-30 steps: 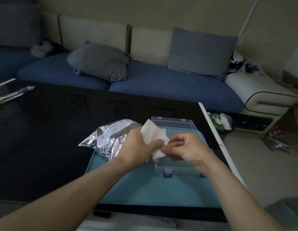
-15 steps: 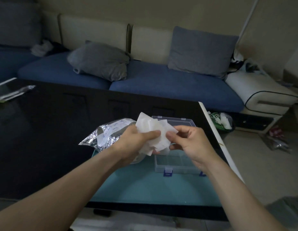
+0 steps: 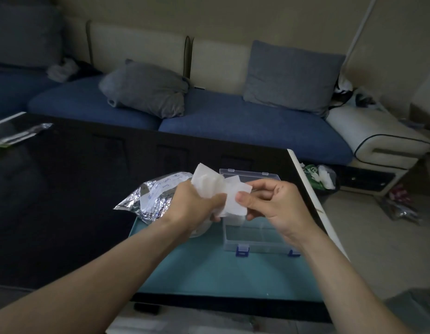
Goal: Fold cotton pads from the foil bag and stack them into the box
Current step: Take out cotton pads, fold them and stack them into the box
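The foil bag (image 3: 152, 198) is lying crumpled on the teal mat (image 3: 209, 268), its right end hiding behind the left hand (image 3: 192, 203). That hand is gripping a bunch of white pads (image 3: 209, 184), which are sticking up above its fingers. The right hand (image 3: 269, 201) is pinching one pad (image 3: 233, 201) by its right edge, just beside the bunch. Both hands are hovering over the open clear box (image 3: 255, 237), covering much of its interior, so its contents are hard to tell.

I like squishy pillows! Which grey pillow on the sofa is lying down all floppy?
The left grey pillow: it lies slumped on the blue seat. The right grey pillow leans upright against the backrest.
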The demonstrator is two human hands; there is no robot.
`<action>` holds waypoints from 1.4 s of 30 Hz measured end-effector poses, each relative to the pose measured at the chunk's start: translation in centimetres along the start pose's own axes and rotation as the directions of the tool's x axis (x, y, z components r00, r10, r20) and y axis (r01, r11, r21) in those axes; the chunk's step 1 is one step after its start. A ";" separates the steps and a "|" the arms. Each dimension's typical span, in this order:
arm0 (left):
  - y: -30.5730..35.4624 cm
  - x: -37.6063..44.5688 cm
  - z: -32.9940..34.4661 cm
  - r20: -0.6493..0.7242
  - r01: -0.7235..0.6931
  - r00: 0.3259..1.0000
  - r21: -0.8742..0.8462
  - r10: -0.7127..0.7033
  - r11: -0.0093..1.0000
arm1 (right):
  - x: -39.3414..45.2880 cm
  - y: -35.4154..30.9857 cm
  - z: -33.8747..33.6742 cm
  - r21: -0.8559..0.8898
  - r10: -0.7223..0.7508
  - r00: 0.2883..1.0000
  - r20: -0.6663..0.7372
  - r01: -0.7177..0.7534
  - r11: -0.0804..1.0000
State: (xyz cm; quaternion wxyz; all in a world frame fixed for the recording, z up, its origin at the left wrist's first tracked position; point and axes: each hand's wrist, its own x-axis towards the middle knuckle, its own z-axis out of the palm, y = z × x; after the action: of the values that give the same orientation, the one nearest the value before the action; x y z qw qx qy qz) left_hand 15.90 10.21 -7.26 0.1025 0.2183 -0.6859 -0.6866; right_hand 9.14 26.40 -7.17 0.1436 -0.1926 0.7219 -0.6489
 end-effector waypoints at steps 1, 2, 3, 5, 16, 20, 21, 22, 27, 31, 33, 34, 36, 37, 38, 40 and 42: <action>0.0 -0.1 0.1 0.027 0.004 1.000 -0.053 -0.003 0.999 | 0.0 0.0 0.4 -0.031 0.000 1.000 -0.018 -0.001 1.000; 0.1 -0.2 0.2 0.064 0.012 0.998 -0.107 -0.005 0.994 | -0.1 0.0 0.8 -0.055 -0.003 0.999 -0.043 0.001 0.998; 0.1 -0.3 0.3 0.101 0.023 0.995 -0.152 -0.008 0.988 | -0.1 -0.1 1.2 -0.078 -0.010 0.997 -0.073 0.005 0.997; 0.4 -0.2 0.2 0.191 0.098 0.980 -0.257 -0.049 0.961 | 0.0 -0.1 1.5 -0.143 -0.048 0.991 -0.128 0.030 0.989; 0.8 -0.3 -1.1 0.356 0.154 0.933 -0.252 -0.057 0.955 | 0.2 0.4 -0.2 -0.057 0.054 0.995 0.084 -0.049 0.997; 0.4 0.3 -1.3 0.300 0.140 0.951 -0.229 -0.067 0.963 | 0.5 0.4 -1.2 0.076 0.064 0.994 -0.087 -0.057 0.995; 0.3 0.3 -1.4 0.285 0.133 0.956 -0.219 -0.067 0.967 | 0.5 0.1 -1.5 0.133 0.074 0.989 -0.127 -0.057 0.989; 0.3 0.4 -1.4 0.269 0.124 0.961 -0.211 -0.065 0.970 | 0.5 -0.2 -1.8 0.179 0.079 0.987 -0.138 -0.053 0.982; 0.2 0.1 -0.6 0.228 0.083 0.973 -0.250 -0.025 0.965 | -0.3 -1.0 0.2 0.173 0.112 0.992 -0.065 -0.100 0.980; 0.5 -0.4 0.6 0.241 0.087 0.970 -0.380 0.007 0.921 | -0.3 -0.2 2.8 0.012 0.133 0.982 -0.136 -0.133 0.991; 0.6 -0.5 0.8 0.235 0.101 0.972 -0.403 -0.004 0.910 | -0.1 0.2 2.8 -0.186 0.031 0.982 -0.185 -0.066 0.980; 0.7 -0.6 0.7 0.235 0.109 0.972 -0.408 -0.011 0.906 | 0.1 0.3 2.7 -0.286 -0.020 0.982 -0.190 -0.036 0.957; 0.8 -0.6 0.6 0.233 0.132 0.972 -0.421 -0.034 0.897 | 0.2 0.3 2.4 -0.416 -0.069 0.982 -0.174 -0.010 0.909; 0.9 -0.6 0.6 0.232 0.144 0.972 -0.424 -0.047 0.894 | 0.3 0.3 2.2 -0.438 -0.073 0.985 -0.159 -0.004 0.899; 0.9 -0.5 0.5 0.230 0.154 0.971 -0.428 -0.057 0.891 | 0.4 0.2 2.0 -0.422 -0.063 0.989 -0.136 -0.001 0.906; 0.9 -0.4 0.3 0.216 0.172 0.973 -0.449 -0.080 0.877 | 0.5 0.2 1.6 -0.308 -0.013 0.998 -0.057 -0.006 0.951; 1.0 -0.3 0.1 0.213 0.186 0.973 -0.478 -0.092 0.858 | 0.4 0.2 1.2 -0.225 0.031 0.999 0.017 -0.027 0.974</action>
State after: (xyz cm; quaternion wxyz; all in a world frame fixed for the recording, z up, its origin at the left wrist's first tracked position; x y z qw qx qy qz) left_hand 16.01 10.40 -6.26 0.0415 0.1698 -0.4758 -0.8620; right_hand 9.38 25.16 -7.50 0.1379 -0.2039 0.7920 -0.5587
